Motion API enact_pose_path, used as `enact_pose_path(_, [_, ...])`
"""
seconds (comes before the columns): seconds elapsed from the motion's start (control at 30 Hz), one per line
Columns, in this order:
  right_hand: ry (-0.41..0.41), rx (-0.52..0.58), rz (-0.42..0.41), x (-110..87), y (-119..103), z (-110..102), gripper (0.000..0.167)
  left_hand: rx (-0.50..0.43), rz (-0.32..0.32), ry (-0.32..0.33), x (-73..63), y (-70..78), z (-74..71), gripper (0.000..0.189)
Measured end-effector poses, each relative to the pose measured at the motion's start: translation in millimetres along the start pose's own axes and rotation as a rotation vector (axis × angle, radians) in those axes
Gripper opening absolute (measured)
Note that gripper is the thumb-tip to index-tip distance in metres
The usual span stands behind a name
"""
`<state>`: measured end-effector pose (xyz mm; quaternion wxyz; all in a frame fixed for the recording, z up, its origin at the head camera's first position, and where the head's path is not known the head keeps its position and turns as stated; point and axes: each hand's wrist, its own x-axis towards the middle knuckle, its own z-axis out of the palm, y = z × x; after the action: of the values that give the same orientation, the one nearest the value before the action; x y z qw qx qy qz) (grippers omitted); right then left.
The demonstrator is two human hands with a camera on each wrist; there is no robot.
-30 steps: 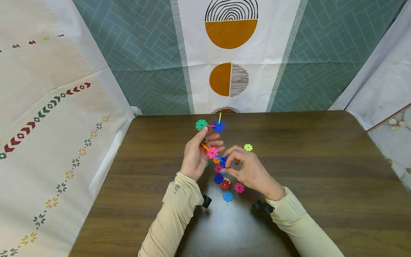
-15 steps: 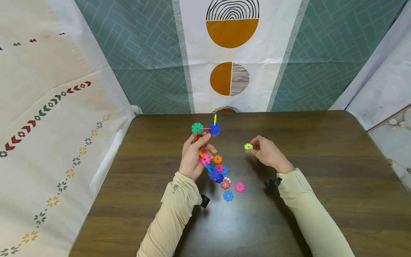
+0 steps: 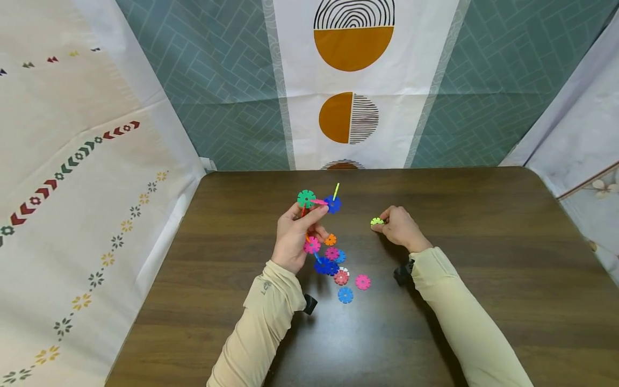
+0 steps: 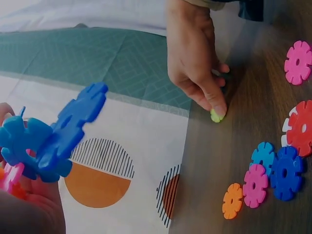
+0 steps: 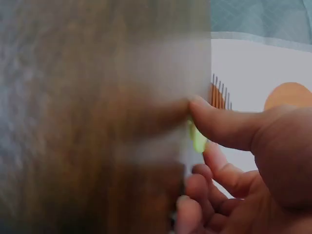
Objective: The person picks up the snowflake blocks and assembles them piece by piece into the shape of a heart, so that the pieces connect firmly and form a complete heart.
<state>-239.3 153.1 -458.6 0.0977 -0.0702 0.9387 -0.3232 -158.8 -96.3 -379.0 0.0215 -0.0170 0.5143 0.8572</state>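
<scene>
My left hand (image 3: 292, 239) holds a chain of slotted plastic discs, thumb and fingers gripping it around the middle. At its top end are a green disc (image 3: 306, 199), a pink one seen edge-on, a blue disc (image 3: 332, 204) and a yellow one standing upright. From the lower end hang a pink disc (image 3: 312, 245), a light blue disc (image 4: 19, 141) and a dark blue disc (image 4: 78, 124). Off to the right, my right hand (image 3: 403, 228) pinches a yellow-green disc (image 3: 376, 221) between thumb and finger, close to the tabletop; the fingers partly cover it.
Loose discs lie on the brown wooden table (image 3: 483, 269) below the hands: orange (image 3: 331, 239), pink (image 3: 332, 253), light blue, dark blue, red (image 3: 341, 277) over white, another pink (image 3: 363, 282) and another light blue (image 3: 345, 295). A patterned cloth (image 3: 232, 107) hangs behind the table.
My right hand has let go of the chain's lower dark blue disc and moved right to pinch the yellow-green disc. My left hand has tilted the chain, its lower end now hanging.
</scene>
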Motion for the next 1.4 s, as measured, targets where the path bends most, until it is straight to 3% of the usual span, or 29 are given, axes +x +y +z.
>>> enact_pose_path(0.13, [-0.02, 0.124, -0.029, -5.2, -3.4, -8.6, 0.032, 0.015, 0.013, -0.011, -1.9, -0.6, 1.7, 0.024])
enact_pose_path(0.27, [0.033, 0.303, -0.093, -16.1, -19.3, -22.8, 0.031, 0.033, 0.033, -0.033, -3.4, -0.6, 3.1, 0.022])
enact_pose_path(0.43, [0.102, 0.578, -0.238, -35.2, -53.9, -41.4, 0.031, 0.06, 0.042, -0.042, -4.5, -0.6, 4.1, 0.023])
enact_pose_path(0.53, [0.14, 0.655, -0.344, -47.4, -74.0, -49.0, 0.029, 0.073, 0.023, -0.056, -5.5, -0.2, 4.5, 0.025])
enact_pose_path(0.67, [0.2, 0.65, -0.426, -59.5, -94.2, -54.4, 0.029, 0.067, -0.001, -0.079, -7.0, 1.5, 5.1, 0.025])
enact_pose_path(0.87, [0.273, 0.605, -0.443, -62.9, -108.8, -53.9, 0.03, 0.026, -0.014, -0.112, -8.4, 3.3, 5.8, 0.022])
enact_pose_path(1.4, [0.253, 0.552, -0.43, -66.5, -110.8, -53.4, 0.032, 0.003, -0.027, -0.157, -8.3, 5.1, 7.1, 0.022])
